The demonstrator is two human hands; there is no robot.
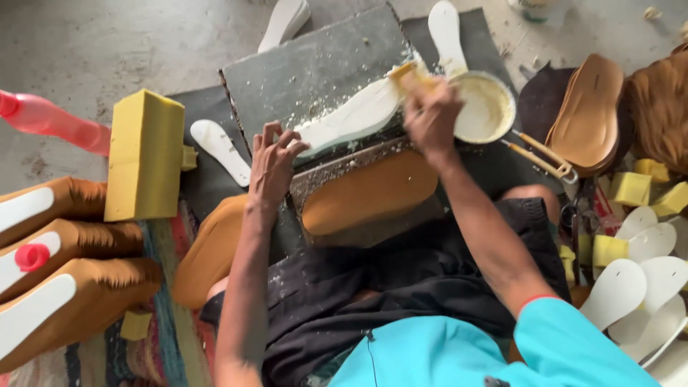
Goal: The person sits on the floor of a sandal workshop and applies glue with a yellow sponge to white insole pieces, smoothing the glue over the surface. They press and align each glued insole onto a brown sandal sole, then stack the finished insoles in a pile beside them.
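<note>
We pinned the white sole [351, 118] on the slab [315, 68] with our left hand [276, 161], fingers spread; our right hand [430, 115] gripped a yellow sponge [407, 75].

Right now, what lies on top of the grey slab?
On the grey slab lies a white sole, pinned by the left hand. The right hand rubs it with a yellow sponge, hiding the sole's end.
</note>
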